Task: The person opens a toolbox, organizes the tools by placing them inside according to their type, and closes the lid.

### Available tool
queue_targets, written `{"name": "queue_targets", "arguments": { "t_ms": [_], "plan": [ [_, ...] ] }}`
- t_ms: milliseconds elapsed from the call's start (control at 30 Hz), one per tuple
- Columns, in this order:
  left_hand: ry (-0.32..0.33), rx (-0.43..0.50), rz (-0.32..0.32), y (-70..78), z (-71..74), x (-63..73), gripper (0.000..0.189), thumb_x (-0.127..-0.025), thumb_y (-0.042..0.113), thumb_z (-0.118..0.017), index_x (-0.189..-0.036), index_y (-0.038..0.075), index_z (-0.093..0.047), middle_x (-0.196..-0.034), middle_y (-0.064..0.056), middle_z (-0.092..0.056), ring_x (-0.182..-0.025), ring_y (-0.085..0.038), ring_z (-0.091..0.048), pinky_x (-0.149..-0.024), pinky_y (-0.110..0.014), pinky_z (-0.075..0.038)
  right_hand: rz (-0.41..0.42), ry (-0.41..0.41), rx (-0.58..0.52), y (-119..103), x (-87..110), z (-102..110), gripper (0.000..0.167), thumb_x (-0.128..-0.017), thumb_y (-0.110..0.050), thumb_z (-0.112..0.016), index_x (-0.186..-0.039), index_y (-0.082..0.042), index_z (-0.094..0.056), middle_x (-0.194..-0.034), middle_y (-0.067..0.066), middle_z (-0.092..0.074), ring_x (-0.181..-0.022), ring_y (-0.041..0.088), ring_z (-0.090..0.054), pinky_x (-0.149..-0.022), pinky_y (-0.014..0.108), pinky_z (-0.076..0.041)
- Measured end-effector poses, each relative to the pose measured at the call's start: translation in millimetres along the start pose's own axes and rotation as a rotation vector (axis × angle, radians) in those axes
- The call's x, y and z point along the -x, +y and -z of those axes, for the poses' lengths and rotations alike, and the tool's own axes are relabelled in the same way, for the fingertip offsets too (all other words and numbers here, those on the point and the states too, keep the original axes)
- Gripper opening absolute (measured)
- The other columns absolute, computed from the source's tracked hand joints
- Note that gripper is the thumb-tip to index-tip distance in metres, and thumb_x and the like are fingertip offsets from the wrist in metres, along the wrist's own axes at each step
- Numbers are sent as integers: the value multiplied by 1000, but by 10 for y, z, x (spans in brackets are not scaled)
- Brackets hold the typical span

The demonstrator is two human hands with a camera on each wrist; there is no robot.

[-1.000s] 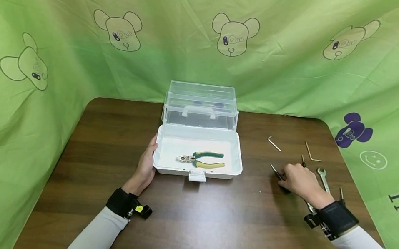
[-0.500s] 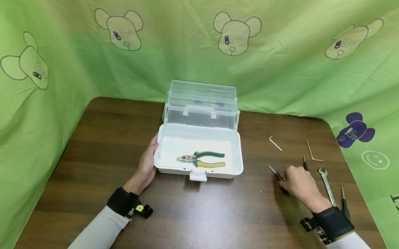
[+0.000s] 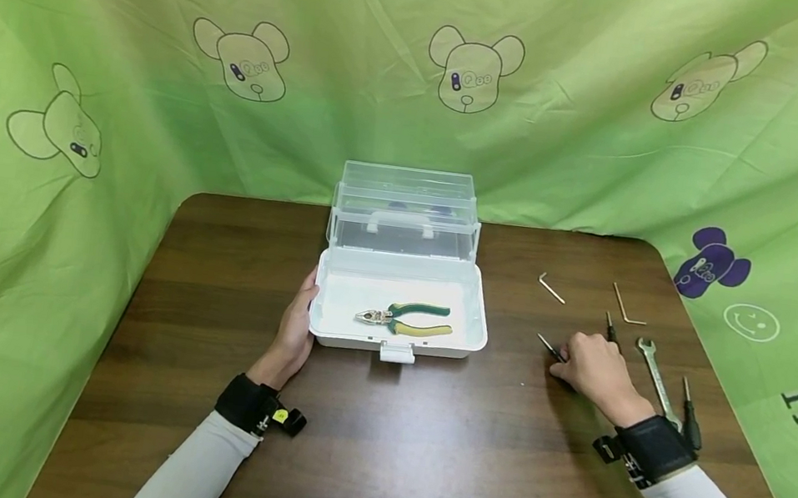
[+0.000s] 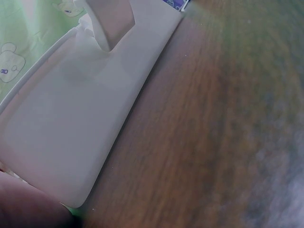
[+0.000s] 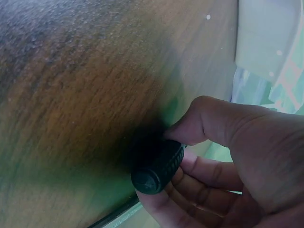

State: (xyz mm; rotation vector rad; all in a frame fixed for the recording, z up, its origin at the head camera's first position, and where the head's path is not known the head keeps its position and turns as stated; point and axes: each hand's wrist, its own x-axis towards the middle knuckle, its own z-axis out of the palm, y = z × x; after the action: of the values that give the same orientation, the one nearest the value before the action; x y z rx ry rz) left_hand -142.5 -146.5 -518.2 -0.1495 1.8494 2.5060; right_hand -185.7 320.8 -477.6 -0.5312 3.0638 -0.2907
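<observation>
A white toolbox [image 3: 326, 339] with its clear lid [image 3: 405, 199] raised stands mid-table in the head view. Green-and-yellow pliers [image 3: 420, 319] lie inside it. My left hand [image 3: 293, 328] holds the box by its left end, its far fingers hidden by the wall. In the left wrist view the box's front [image 4: 71, 118] and latch [image 4: 114, 23] fill the left side. To the right, my right hand [image 3: 596, 372] pinches a screwdriver by its black handle [image 5: 159, 166] between thumb and fingers. The screwdriver's metal shaft [image 3: 550, 347] points up-left, low over the table.
Around the right hand lie two hex keys, a short hex key [image 3: 552, 288] and a longer hex key [image 3: 626, 306]. A dark-handled screwdriver [image 3: 611, 329], a wrench [image 3: 657, 380] and another screwdriver [image 3: 690, 418] are beside it. A green printed cloth [image 3: 312, 103] hangs behind the wooden table [image 3: 371, 464].
My right wrist and forearm have shifted slightly left, uncovering more of the wrench and the rightmost screwdriver. The fingers stay at the black handle. My left hand and the toolbox hold still.
</observation>
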Motion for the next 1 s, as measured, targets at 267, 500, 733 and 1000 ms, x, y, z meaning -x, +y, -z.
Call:
{"name": "queue_targets", "arguments": {
  "t_ms": [267,500,733,1000],
  "plan": [
    [13,-6,5,17,-1,-13,59,-115,19,-21,-171,10,-9,-178,-4,-9,-162,-18,-5,-131,-42,-7,25,16,0,-10,-19,8,42,-69,-14,-81,-54,-21,-43,-55,-7,-42,-54,18,-42,-52,39,-34],
    [7,-5,3,0,15,-12,58,-115,20,-20,-171,12,-9,-178,-2,-9,-162,-17,-4,-131,-42,-6,34,23,2,-8,-33,3,40,-67,-13,-83,-53,-19,-45,-54,-7,-44,-53,17,-44,-51,40,-36],
    [9,2,5,-6,16,-9,58,-115,19,-20,-171,10,-8,-178,-3,-8,-162,-18,-4,-131,-42,-6,39,19,15,-5,-32,-2,40,-66,-13,-82,-51,-19,-45,-51,-8,-43,-52,17,-44,-51,41,-36],
    [8,-4,6,6,8,-1,58,-115,19,-20,-171,9,-8,-178,-4,-8,-162,-18,-4,-131,-42,-6,33,4,-13,-13,-1,7,41,-65,-12,-77,-50,-22,-40,-52,-12,-36,-53,15,-40,-52,35,-31]
  ]
}}
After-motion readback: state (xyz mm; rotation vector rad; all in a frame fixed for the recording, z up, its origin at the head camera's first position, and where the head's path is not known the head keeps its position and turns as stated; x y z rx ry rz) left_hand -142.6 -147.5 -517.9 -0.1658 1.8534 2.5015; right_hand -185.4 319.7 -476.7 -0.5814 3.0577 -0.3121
